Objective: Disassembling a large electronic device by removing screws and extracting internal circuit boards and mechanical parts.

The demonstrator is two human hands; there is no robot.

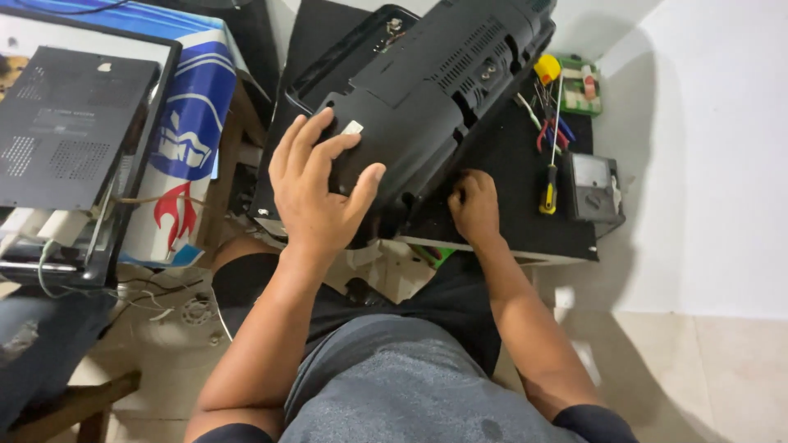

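The bulky black plastic stereo casing (435, 90) lies back-up, slanted across the black work mat (509, 205). The left hand (316, 184) spreads wide over its near corner, pinning it (firm downward pressure seems wise), while the right hand (474, 205) curls closed at its lower edge; what it grips cannot be told. A yellow-handled screwdriver (548, 193) lies nearby.

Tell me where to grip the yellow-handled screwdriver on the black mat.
Probably the yellow handle, from the near end: the screwdriver lies flat, thin shaft pointing away toward the red pliers, handle end nearest the right hand, meter alongside.
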